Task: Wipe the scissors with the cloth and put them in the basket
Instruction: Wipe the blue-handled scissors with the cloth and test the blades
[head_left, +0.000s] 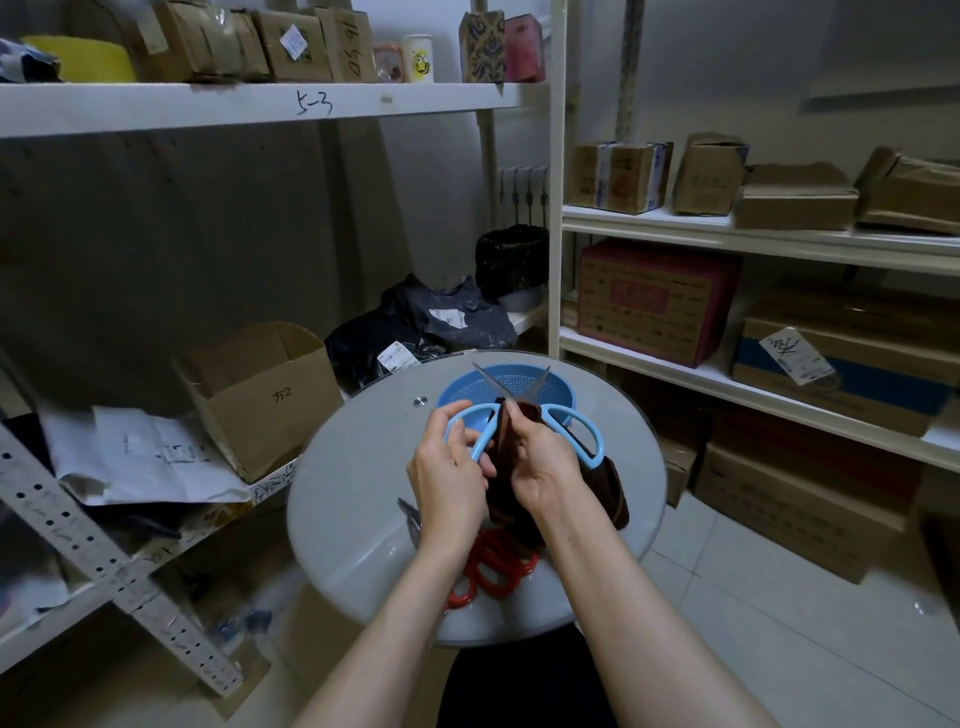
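Head view: left grip curls round a handle of the blue scissors, right grip pinches the cloth against their pivot.

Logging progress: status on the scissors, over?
Left grip holds blue scissors, blades open. Right grip pinches cloth at the pivot. Basket just behind. Red scissors lie underneath.

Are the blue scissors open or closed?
Open. The blue scissors have their blades spread in a V over the basket, with the handles far apart.
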